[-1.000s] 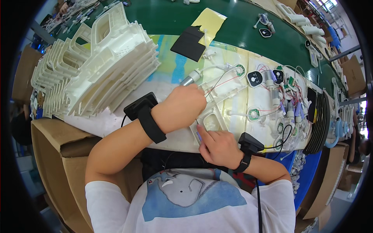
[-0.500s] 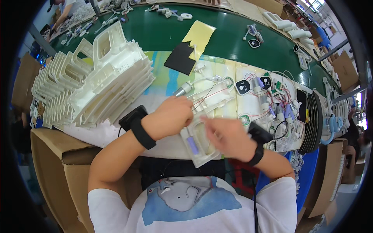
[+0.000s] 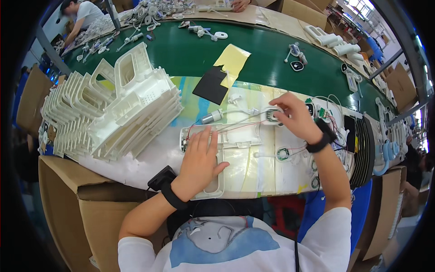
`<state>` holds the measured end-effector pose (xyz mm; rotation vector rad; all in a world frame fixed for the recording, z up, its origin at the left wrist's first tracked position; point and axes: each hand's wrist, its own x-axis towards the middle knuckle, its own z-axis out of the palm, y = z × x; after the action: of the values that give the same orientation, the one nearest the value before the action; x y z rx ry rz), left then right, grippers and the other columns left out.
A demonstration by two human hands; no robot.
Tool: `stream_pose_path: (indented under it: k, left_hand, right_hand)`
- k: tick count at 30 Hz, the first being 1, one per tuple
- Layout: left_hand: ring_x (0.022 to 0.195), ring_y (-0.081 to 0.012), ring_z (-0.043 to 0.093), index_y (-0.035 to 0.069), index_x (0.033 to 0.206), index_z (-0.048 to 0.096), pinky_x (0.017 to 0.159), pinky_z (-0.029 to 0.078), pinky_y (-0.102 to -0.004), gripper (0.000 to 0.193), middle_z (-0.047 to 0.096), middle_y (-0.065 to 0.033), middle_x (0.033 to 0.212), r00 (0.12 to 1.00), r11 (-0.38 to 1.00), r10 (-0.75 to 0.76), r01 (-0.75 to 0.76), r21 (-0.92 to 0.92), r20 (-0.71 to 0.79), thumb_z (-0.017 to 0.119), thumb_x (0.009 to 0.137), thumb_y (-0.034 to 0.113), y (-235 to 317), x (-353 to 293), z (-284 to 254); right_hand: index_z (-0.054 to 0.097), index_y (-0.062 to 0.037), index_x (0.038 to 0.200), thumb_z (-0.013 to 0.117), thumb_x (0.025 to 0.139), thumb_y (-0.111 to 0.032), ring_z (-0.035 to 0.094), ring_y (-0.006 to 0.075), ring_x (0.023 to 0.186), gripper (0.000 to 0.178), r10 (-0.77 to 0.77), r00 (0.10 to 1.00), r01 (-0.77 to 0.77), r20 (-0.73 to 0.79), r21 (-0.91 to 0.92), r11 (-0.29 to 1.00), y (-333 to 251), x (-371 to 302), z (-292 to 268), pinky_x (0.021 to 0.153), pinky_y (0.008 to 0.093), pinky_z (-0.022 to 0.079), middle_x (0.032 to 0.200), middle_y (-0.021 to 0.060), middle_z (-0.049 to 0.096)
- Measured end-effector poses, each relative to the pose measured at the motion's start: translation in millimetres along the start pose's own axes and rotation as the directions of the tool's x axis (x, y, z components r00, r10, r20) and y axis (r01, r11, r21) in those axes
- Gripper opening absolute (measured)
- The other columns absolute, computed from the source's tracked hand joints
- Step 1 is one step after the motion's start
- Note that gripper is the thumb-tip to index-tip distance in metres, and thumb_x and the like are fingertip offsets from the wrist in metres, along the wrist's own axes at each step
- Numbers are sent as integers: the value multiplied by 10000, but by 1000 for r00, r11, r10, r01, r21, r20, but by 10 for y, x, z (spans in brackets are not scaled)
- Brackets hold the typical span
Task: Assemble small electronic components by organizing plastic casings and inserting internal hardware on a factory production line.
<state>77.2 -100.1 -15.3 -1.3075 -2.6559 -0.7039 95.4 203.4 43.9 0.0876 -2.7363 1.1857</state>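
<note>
A white plastic housing (image 3: 244, 136) lies on the table in front of me, its hollow side up, with a looped handle toward my body. My left hand (image 3: 198, 165) rests flat across it, fingers stretched and thumb out. Up and to the right, my right hand (image 3: 297, 119) pinches a small white rounded part (image 3: 271, 115) holding a circuit board. Thin red wires run from that part to the housing's left end. Just beyond the housing lies a silver-and-white motor (image 3: 211, 117) with a pale tube leading right.
Stacked white housings (image 3: 131, 113) stand at left. Beyond lie a black foam sheet (image 3: 211, 85) and a yellow sheet (image 3: 233, 59), near a green work surface (image 3: 263, 56). At right are wired round boards (image 3: 283, 154) and black curved strips (image 3: 364, 145). A co-worker (image 3: 86, 18) sits far left.
The housing has turned and shifted left. My left hand has opened from a curled grip and lies flat on it. My right hand has moved up and right to the small white part.
</note>
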Motion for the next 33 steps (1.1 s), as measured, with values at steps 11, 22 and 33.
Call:
stream_pose_path:
  k: [11, 22, 33]
  left_hand:
    - [1128, -349, 463, -43, 1226, 511, 1061, 323, -486, 625, 511, -176, 1183, 996, 996, 90, -90, 17, 8, 699, 773, 344, 8, -25, -37]
    - [1003, -355, 484, 20, 1221, 521, 952, 399, -458, 635, 489, -163, 1068, 995, 994, 40, -49, -102, -88, 784, 688, 245, -16, -36, -43]
    - [997, -339, 507, 58, 1119, 593, 852, 423, -425, 502, 493, -144, 1125, 992, 990, 98, -106, -97, -80, 772, 697, 264, -53, -46, -11]
  right_hand:
    - [653, -101, 1068, 657, 773, -7, 570, 246, 920, 310, -439, 897, 436, 53, -273, 858, -154, -229, 692, 889, 391, 388, 934, 52, 627]
    - [667, -122, 964, 582, 832, -5, 554, 184, 826, 196, -290, 909, 315, 300, -40, 948, -132, -94, 775, 848, 340, 292, 885, 16, 606]
    - [691, -168, 918, 617, 749, 17, 554, 170, 813, 262, -317, 877, 414, 360, -237, 879, -120, -90, 848, 862, 372, 309, 828, -4, 565]
